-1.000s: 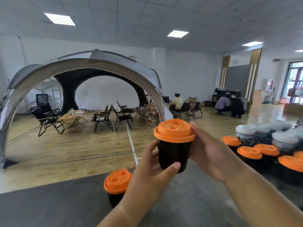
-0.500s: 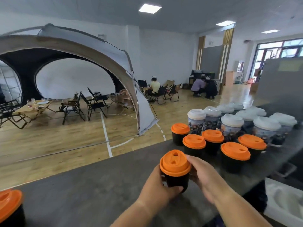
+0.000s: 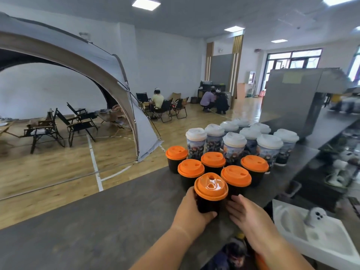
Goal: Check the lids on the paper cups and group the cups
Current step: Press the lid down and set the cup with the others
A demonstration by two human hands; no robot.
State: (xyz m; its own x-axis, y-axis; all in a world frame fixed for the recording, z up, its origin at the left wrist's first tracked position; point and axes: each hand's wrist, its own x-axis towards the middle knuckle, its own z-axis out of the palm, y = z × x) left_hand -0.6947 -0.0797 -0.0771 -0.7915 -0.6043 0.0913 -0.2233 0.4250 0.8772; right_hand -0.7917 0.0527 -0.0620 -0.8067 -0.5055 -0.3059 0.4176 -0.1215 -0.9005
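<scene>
Orange-lidded, the cup (image 3: 211, 187) is sitting just near of the orange group (image 3: 235, 176). We are gripping its black body with our left hand (image 3: 191, 211), fingers curled round it, while our right hand (image 3: 245, 213) is laying loose, nearly straight fingers against its right side. Shoving further, we are risking toppling packed neighbours into the white-lidded cups (image 3: 234, 140) beyond. The counter (image 3: 97, 221) is lying open leftward, its far edge dropping to the floor.

Reaches forward with both arms; grips cup (image 3: 208, 203) in left hand (image 3: 191, 209), thumb across front; sets right hand (image 3: 246, 212) alongside, fingers straight.
</scene>
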